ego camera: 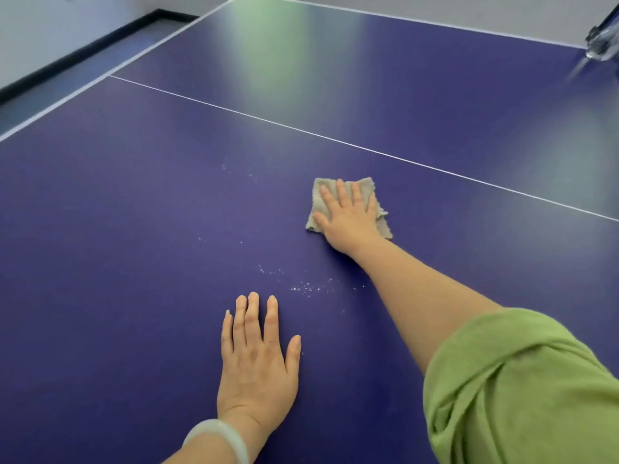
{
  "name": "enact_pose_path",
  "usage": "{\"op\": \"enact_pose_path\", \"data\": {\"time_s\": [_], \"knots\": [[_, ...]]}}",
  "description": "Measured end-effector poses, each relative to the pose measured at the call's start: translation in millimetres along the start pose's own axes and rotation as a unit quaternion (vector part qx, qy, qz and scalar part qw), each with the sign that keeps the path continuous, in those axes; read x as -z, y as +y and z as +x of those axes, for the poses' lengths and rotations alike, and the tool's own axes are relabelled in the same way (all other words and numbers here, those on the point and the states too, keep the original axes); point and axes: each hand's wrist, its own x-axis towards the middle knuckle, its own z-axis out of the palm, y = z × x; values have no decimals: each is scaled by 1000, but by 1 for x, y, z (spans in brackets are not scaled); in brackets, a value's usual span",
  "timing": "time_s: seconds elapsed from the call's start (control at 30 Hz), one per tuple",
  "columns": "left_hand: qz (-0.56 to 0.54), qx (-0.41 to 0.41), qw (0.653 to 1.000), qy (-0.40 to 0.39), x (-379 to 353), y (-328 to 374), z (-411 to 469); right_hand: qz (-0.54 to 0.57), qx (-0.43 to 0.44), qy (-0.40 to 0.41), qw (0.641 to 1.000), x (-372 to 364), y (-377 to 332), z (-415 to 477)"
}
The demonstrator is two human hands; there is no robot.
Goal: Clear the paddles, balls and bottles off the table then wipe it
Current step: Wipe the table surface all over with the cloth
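right hand [348, 212] flat on square grey cloth [383, 226] | white specks [308, 288] on blue table [117, 229] lie lower left of cloth | left hand [258, 360] flat, empty

Pale wall [50, 21] meets grey floor [67, 82] along a black baseboard [83, 54]. Diffuse light leaves a soft glare on the ping-pong table [268, 45] at its far end.
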Motion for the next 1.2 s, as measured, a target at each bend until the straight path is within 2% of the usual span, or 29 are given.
{"op": "enact_pose_path", "data": {"time_s": [0.1,0.17,0.27,0.33,0.43,0.5,0.53,0.63,0.73,0.8,0.87,0.97,1.03,1.1,1.13,1.2], "knots": [[-2,1,1000,-1,1,0,0,-18,108,-7,994,-12,-4,-31],[-2,1,1000,0,1,0,0,-20,76,10,997,-9,35,-46],[-9,-2,1000,-1,2,0,-2,5,-124,51,991,1,117,-82],[-16,-6,1000,-1,3,-1,-1,31,-271,72,959,4,151,-114],[-23,-8,1000,2,2,-1,-2,49,-386,92,917,-6,131,-137],[-30,-11,999,-2,3,-1,-2,49,-364,91,926,-14,79,-131],[-30,-13,999,-3,3,-2,-1,43,-317,83,944,-19,48,-125],[-31,-18,999,-1,3,-3,-1,8,-104,59,993,-36,-39,-115],[-31,-24,999,-2,1,-5,-1,-17,15,29,999,-41,-52,-125],[-36,-27,999,-3,-1,-6,-1,-17,-15,34,999,-39,-17,-141],[-42,-32,999,-4,-2,-7,-2,-9,-136,50,989,-36,30,-173],[-41,-37,998,-13,-4,-8,-2,20,-322,73,944,-41,68,-238],[-42,-37,998,-16,-6,-8,-2,30,-385,81,919,-51,55,-261],[-42,-36,998,-23,-6,-7,-1,28,-399,87,912,-58,25,-255],[-42,-35,998,-24,-6,-7,-1,23,-381,87,920,-60,10,-244],[-42,-36,998,-25,-6,-6,-1,16,-293,79,953,-61,-18,-216]]}}
